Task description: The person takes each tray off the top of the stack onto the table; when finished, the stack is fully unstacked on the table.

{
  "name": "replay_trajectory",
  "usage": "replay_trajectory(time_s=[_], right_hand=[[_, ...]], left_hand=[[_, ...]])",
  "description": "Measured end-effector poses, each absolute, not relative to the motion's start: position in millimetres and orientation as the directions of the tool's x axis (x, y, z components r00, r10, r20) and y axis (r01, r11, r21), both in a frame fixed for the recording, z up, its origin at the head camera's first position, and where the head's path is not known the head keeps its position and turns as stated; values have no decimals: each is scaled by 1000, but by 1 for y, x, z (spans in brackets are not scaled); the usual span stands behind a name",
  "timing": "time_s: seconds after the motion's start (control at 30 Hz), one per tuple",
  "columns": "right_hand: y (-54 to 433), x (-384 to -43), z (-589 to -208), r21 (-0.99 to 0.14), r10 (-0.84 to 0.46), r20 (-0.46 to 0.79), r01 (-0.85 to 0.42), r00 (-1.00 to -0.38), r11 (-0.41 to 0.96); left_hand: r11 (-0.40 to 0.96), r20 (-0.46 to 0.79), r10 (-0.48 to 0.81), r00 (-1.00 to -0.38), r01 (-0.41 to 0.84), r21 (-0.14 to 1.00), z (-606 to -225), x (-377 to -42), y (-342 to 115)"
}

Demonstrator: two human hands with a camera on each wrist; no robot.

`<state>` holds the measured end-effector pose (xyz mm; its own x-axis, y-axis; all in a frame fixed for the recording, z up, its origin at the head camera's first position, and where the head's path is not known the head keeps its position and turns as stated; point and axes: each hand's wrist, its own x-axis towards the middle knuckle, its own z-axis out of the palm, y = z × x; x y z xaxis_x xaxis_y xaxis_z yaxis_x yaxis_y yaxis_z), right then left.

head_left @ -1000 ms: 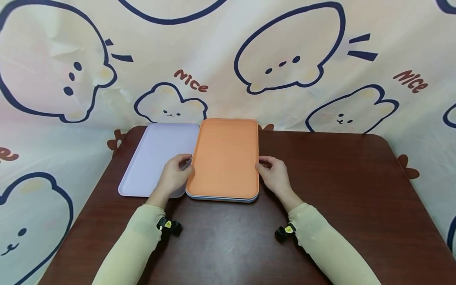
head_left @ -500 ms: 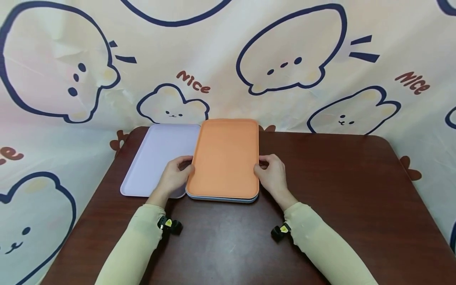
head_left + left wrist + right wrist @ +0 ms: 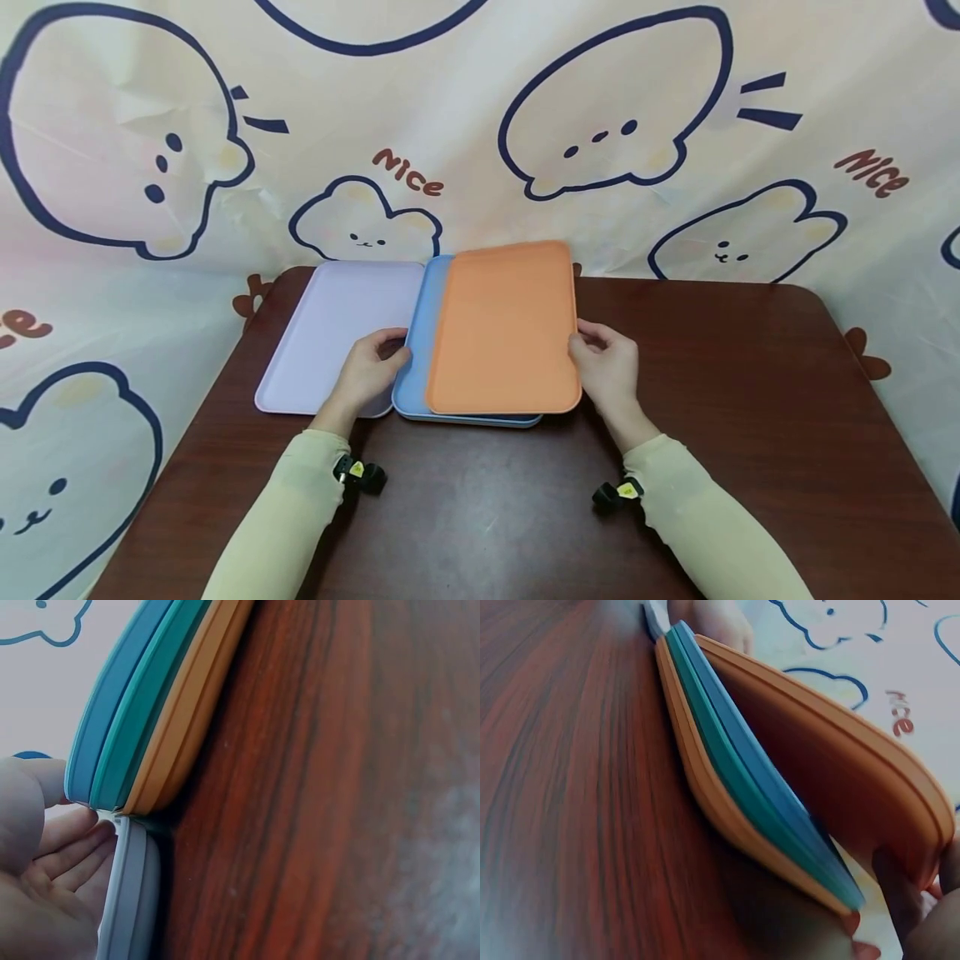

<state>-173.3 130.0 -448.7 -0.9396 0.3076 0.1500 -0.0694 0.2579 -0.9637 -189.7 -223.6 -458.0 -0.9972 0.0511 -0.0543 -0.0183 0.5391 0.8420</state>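
Note:
My right hand [image 3: 611, 367] pinches the right edge of an orange tray [image 3: 506, 329] between thumb and fingers. That tray is raised at its right side and shifted right over a blue tray [image 3: 414, 375]. In the right wrist view a wedge of space opens between them; below the blue tray lie a green tray [image 3: 739, 784] and another orange tray [image 3: 705, 780]. My left hand [image 3: 367, 367] holds the blue tray's left edge, thumb at the rim and fingertips against its side. A lilac tray [image 3: 337, 333] lies flat to the left, partly behind this hand.
The dark wooden table [image 3: 720, 375] extends to the right and in front of the trays. Behind it hangs a cream cloth [image 3: 465, 100] with cartoon bears. Each wrist carries a small black camera [image 3: 371, 478].
The right hand has drawn the top orange tray rightward and lifted its right edge, uncovering the blue tray's left part. The left hand has stayed in place.

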Motion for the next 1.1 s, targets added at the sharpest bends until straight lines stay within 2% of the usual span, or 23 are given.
replay_trajectory(time_s=[0.27,0.7,1.1], right_hand=[[168,-167,-454,-991,351,4,43,-937,127],[229,-160,-447,-976,400,-196,216,-895,4],[288,-146,-449,-973,347,-230,227,-909,-49]], left_hand=[[561,-60,41,-997,-27,828,-457,-189,-227],[566,-57,40,-998,-24,824,-458,-188,-226],[574,-64,45,-997,-27,818,-457,-189,-221]])
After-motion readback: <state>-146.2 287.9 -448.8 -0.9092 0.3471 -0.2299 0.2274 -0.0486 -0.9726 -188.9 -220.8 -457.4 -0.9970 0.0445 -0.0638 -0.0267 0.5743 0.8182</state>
